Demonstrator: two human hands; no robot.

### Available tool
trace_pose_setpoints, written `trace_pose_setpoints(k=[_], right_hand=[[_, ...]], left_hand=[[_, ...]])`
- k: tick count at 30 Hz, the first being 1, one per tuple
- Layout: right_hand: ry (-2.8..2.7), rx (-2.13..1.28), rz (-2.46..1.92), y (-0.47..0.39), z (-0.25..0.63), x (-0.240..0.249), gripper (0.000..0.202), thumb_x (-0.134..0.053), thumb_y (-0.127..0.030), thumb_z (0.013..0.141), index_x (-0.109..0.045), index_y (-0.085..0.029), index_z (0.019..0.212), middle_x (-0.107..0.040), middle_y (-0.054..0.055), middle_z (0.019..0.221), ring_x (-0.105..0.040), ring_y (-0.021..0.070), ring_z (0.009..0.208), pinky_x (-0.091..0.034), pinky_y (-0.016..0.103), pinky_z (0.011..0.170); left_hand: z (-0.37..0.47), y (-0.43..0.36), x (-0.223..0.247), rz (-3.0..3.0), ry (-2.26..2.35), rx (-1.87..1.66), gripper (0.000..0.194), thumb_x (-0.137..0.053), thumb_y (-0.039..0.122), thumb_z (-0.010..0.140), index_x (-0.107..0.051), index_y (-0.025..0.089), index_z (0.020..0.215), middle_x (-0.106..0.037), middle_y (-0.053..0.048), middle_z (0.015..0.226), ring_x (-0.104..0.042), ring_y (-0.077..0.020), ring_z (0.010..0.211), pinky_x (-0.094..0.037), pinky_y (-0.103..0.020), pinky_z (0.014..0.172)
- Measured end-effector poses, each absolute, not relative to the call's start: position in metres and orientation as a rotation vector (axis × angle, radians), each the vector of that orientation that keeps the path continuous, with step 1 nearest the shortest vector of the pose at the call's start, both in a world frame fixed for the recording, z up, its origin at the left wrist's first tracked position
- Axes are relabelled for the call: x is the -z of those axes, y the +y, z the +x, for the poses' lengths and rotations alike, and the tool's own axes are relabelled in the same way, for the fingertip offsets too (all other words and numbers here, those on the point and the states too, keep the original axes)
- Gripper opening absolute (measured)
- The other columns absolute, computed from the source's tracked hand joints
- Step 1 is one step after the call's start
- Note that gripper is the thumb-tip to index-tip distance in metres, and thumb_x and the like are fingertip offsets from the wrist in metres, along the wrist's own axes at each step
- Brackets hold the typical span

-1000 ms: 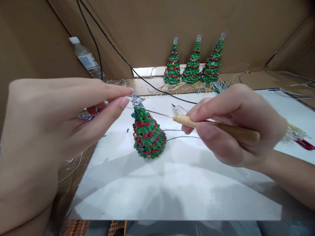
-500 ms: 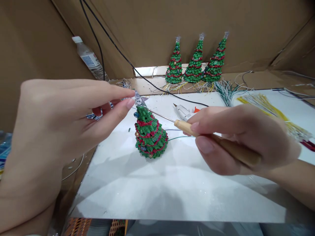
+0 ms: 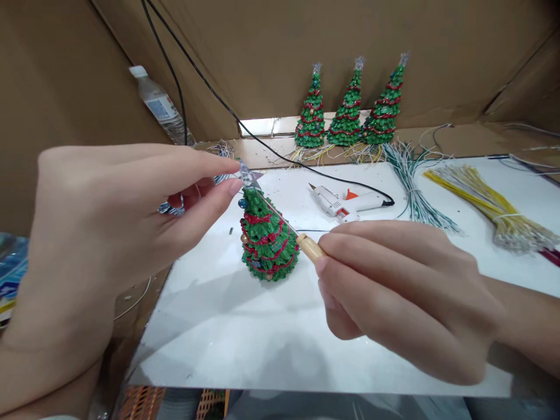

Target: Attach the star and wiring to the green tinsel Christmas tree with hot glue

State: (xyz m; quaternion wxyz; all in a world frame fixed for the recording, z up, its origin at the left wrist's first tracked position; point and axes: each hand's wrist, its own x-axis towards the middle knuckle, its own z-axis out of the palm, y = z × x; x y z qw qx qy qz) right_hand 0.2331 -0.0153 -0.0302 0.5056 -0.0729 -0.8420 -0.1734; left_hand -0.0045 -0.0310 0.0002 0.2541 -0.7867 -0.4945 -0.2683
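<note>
A small green tree figure [image 3: 270, 242] with red garlands stands on the white board. My left hand [image 3: 131, 204] pinches the clear star [image 3: 250, 177] at its top between thumb and index finger. My right hand [image 3: 402, 291] is closed around the wooden handle of an awl [image 3: 310, 248], right of the tree. The awl's thin metal shaft slants up to the left, toward the tree just below the star. Where exactly its tip rests is too small to tell.
Three similar trees [image 3: 345, 114] stand at the back. A white glue gun [image 3: 332, 201], a green-and-white wire bundle [image 3: 411, 189] and a yellow-and-white one [image 3: 494, 204] lie on the white board [image 3: 210, 350]. A bottle [image 3: 161, 105] leans at the back left; a black cable [image 3: 210, 87] crosses behind.
My right hand has moved down and turned, so the awl slants more steeply and more of the glue gun shows. My left hand still pinches the star, almost unmoved.
</note>
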Motion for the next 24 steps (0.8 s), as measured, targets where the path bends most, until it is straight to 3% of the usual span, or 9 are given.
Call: trace_pose_setpoints(k=[5, 15, 20, 24], right_hand=[[-2.126, 0.497, -0.091, -0.014, 0.236, 0.026, 0.029, -0.052, -0.01, 0.077, -0.044, -0.022, 0.052, -0.043, -0.005, 0.042, -0.038, 0.0077, 0.038, -0.044, 0.023, 0.039], [-2.082, 0.524, -0.051, -0.011, 0.232, 0.037, 0.027, -0.053, -0.009, 0.077, -0.045, -0.023, 0.056, -0.046, -0.006, 0.042, -0.043, 0.0098, 0.04, -0.05, 0.026, 0.046], [-2.138, 0.227, -0.201, -0.004, 0.242, 0.043, 0.016, -0.05, -0.009, 0.079, -0.046, -0.023, 0.074, -0.052, -0.005, 0.056, -0.052, 0.0094, 0.056, -0.048, 0.023, 0.05], [-2.126, -0.13, -0.239, 0.003, 0.243, 0.042, 0.022, -0.046, -0.003, 0.075, -0.039, -0.023, 0.071, -0.048, -0.006, 0.055, -0.053, 0.0086, 0.053, -0.049, 0.024, 0.052]], left_hand=[[-0.005, -0.03, 0.001, -2.127, -1.322, 0.74, 0.019, -0.067, 0.035, 0.078, -0.072, 0.028, 0.095, -0.064, 0.004, 0.065, -0.061, -0.0147, 0.061, -0.036, -0.026, 0.052], [-0.004, -0.033, 0.0, -2.14, -1.317, 0.72, 0.021, -0.07, 0.032, 0.077, -0.071, 0.026, 0.098, -0.066, 0.001, 0.068, -0.06, -0.0146, 0.061, -0.037, -0.027, 0.053], [-0.005, -0.032, 0.001, -2.137, -1.324, 0.722, 0.021, -0.069, 0.032, 0.078, -0.071, 0.028, 0.098, -0.065, 0.003, 0.067, -0.059, -0.0127, 0.06, -0.036, -0.025, 0.052], [-0.006, -0.032, 0.001, -2.138, -1.322, 0.728, 0.021, -0.07, 0.031, 0.077, -0.071, 0.027, 0.097, -0.064, 0.003, 0.066, -0.059, -0.0127, 0.061, -0.036, -0.025, 0.052]])
